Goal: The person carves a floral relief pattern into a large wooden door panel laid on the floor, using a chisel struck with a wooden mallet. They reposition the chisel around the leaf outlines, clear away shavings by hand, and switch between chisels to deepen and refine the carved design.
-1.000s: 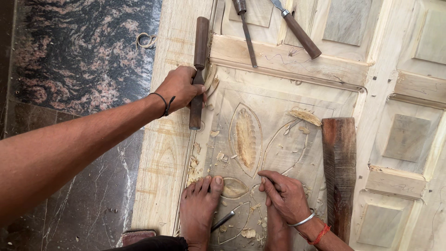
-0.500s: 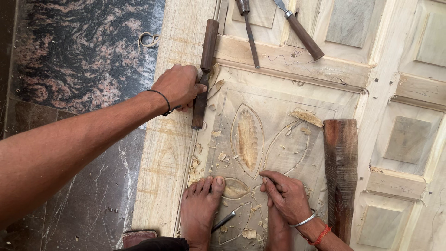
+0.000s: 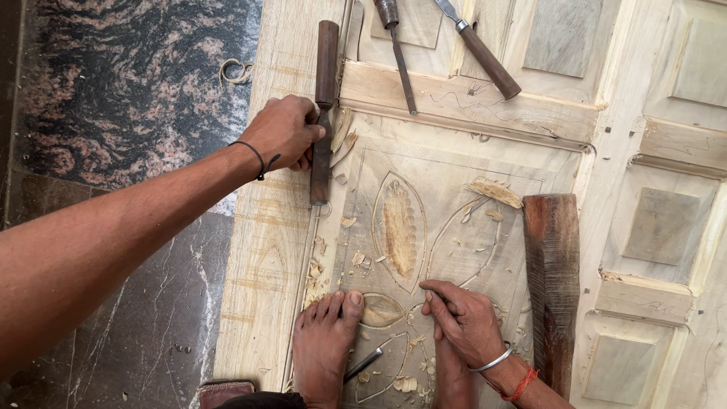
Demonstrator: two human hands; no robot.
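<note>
- Your left hand (image 3: 284, 132) had its fingers (image 3: 307, 135) curled shut around a dark wooden-handled chisel (image 3: 324, 113), which lay along the left edge of the carved panel (image 3: 424, 227), handle pointing away from you.
- Your right hand (image 3: 462, 318) rested on the near part of the panel, fingers (image 3: 438, 291) bent narrow and pressed to the wood; whether they pinched anything, I cannot tell.
- Your bare foot (image 3: 326, 341) stood on the panel's near left corner, with a small metal tool (image 3: 365, 363) just beside it.
- On the panel, one leaf shape (image 3: 399, 231) was cut deep with ridges, so that part looked done. The leaf outlines to its right and nearer you were only scored lines, so I judge most of the carving was left.
- Wood chips (image 3: 333, 265) lay scattered over the panel's left side.
- A heavy wooden mallet block (image 3: 553, 280) lay along the panel's right edge.
- Beyond the panel's far edge lay two more chisels (image 3: 485, 57).
</note>
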